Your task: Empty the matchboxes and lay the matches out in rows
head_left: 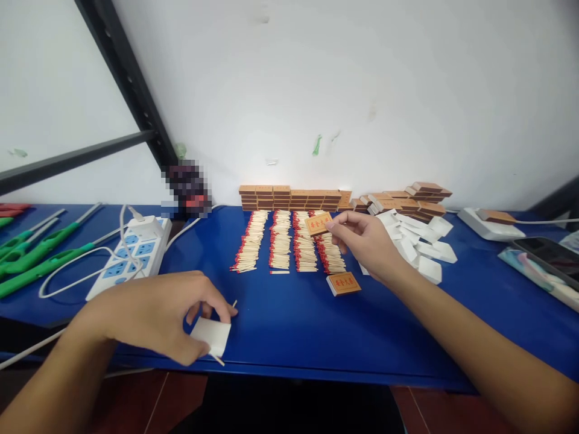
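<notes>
My left hand (158, 310) holds a white paper matchbox tray (211, 335) between thumb and fingers, low over the front edge of the blue table. Thin pale strips show at its two ends; I cannot tell if they are matchsticks or flaps. My right hand (368, 244) pinches an orange-brown matchbox (318, 223) by its right end, above the rows of matches. Below it, another matchbox (344, 283) lies flat on the table. Four-side-by-side piles of red-tipped matches (280, 241) lie behind. Right of them, white paper trays (420, 241) are heaped, partly behind my right hand.
Matchboxes (289, 198) stand stacked along the wall, with a looser pile (407, 199) to the right. A power strip (136, 253) with white cables and green long-necked lighters (49, 250) lie at left. A phone (549, 259) and a white device (491, 226) are at right.
</notes>
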Demonstrator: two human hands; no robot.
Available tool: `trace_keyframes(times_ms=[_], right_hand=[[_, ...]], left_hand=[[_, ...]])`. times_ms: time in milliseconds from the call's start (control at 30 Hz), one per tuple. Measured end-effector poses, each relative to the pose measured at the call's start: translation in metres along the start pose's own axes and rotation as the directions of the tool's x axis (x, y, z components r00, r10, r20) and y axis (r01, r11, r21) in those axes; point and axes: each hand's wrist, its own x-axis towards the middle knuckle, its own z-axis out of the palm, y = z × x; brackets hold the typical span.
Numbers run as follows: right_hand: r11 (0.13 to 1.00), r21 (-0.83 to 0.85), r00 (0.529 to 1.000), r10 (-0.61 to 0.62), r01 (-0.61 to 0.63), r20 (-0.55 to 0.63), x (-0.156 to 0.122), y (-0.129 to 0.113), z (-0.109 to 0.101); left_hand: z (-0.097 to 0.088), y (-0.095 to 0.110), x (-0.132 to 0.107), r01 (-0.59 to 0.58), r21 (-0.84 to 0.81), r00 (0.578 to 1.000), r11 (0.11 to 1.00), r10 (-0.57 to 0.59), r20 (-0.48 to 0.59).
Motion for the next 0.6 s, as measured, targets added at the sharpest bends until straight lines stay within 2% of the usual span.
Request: trace_keyframes(times_ms=[133,300,400,500,567,600], right_hand=[[1.000,-0.014,1.000,-0.012,0.012,-0.009,0.004,0.004,-0.003],[0.999,-0.029,0.999,-0.027,0.026,-0.029,0.008,0.009,-0.007],[0.999,-0.025,0.999,-0.031,0.031,-0.020,0.008,0.010,-0.007],[0.999,-0.011,0.999,-0.034,0.034,-0.010,0.007,0.009,-0.006],[0.999,-0.009,0.999,-0.031,0.031,-0.006,0.006,0.008,-0.006],[1.000,-0.011,1.000,-0.030,0.030,-0.006,0.006,0.008,-0.006]], left_hand=[[-0.005,-0.005,0.005,0.085,0.024,0.993,0.996,-0.083,-0.080],[-0.006,-0.016,0.017,0.079,0.074,0.986,0.994,-0.068,-0.152],[-0.008,-0.026,0.019,0.067,-0.007,0.982,0.998,-0.067,-0.174],[-0.005,-0.035,0.013,0.016,-0.159,0.947,0.987,-0.066,-0.314],[0.006,-0.041,0.002,-0.026,-0.258,0.906,0.966,-0.086,-0.415],[0.016,-0.044,-0.006,-0.031,-0.277,0.898,0.960,-0.095,-0.430]])
